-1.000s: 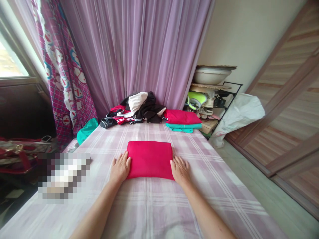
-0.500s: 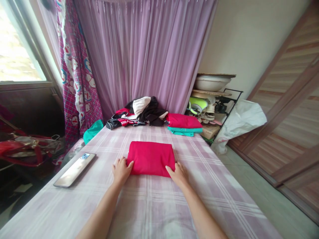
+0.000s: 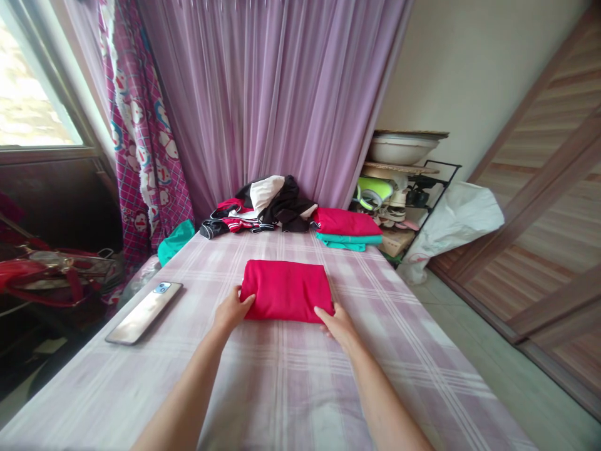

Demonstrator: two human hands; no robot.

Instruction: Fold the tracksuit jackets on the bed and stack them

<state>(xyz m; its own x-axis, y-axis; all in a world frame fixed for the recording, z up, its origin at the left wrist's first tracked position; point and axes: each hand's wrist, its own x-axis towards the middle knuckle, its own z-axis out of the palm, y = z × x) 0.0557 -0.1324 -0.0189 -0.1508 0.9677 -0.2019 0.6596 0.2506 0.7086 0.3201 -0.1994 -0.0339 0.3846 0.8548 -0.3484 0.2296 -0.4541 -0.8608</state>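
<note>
A folded red garment lies in a neat rectangle on the checked bed cover. My left hand grips its left edge, thumb on top and fingers curled out of sight beneath. At the lower right corner, my right hand pinches the cloth the same way, its thumb on the upper face and fingertips partly showing below. Whether the garment touches the cover all along its underside, I cannot tell. Further back sits a stack with a red folded garment on top of teal folded cloth.
A rumpled heap of black, white and red clothes rests at the far end, before the purple curtain. To the left lies a phone. Beyond the right edge stand a shelf rack and a white sack.
My fingers have moved from resting beside the garment to curling under both its sides. The view has tilted slightly down, so everything sits a little higher in the picture.
</note>
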